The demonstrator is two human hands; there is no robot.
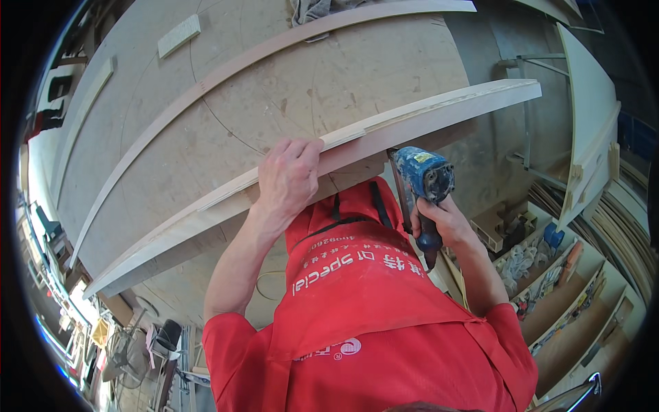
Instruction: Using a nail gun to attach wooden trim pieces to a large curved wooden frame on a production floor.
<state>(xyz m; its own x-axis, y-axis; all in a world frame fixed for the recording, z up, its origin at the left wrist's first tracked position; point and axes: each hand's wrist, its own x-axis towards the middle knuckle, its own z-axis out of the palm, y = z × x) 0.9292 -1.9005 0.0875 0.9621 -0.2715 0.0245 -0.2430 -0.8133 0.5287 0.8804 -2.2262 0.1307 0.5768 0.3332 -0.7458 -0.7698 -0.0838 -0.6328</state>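
Note:
A long pale board [453,113] spans the near side of the worktable, with a thin wooden strip [230,187] along its upper edge. My left hand [290,173] is closed over the board and strip near their middle, fingers curled over the far side. My right hand [439,218] grips the handle of a blue nail gun [420,168], worn and dusty. The gun's nose is close against the near face of the board, to the right of my left hand; whether it touches I cannot tell.
A long curved wooden strip [168,113] lies farther back on the worktable [274,103]. Beyond it is a short wood block [179,36], with a grey cloth [322,9] at the far edge. To the right stand a wooden bin with compartments [559,302] and a pale panel [590,103].

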